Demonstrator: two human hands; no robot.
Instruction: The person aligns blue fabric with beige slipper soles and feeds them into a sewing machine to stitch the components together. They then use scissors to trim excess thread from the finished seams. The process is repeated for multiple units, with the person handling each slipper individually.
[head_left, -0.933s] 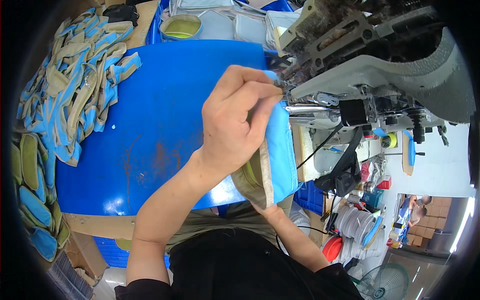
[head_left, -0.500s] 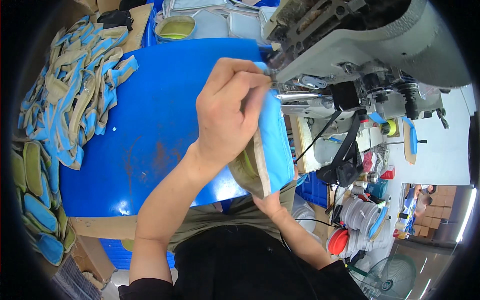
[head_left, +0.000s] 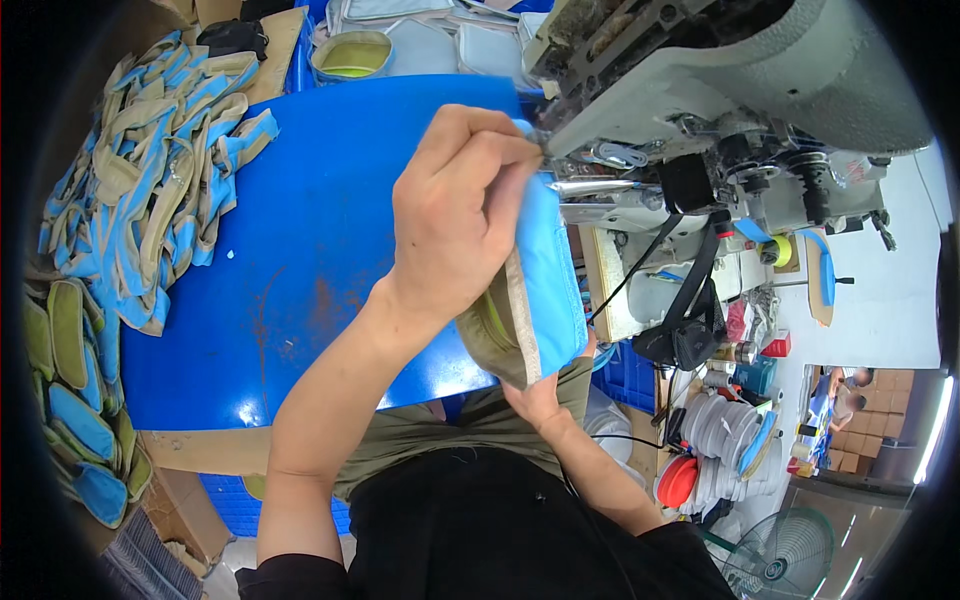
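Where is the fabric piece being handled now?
In the head view, just right of centre: the fabric piece sits by the sewing machine, left hand at its upper end, right hand at its lower end.

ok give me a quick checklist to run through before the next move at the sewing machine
1. Left-hand grip pinching the blue-and-tan fabric piece by its upper end: ok.
2. Right-hand grip closed on the lower end: cannot tell, fingers partly hidden.
3. Left fingertips clear of the sewing machine's needle: cannot tell, blurred there.
4. Pile of fabric strips apart from that piece: ok.
5. Blue tabletop free of marks: not ok, brown smears.
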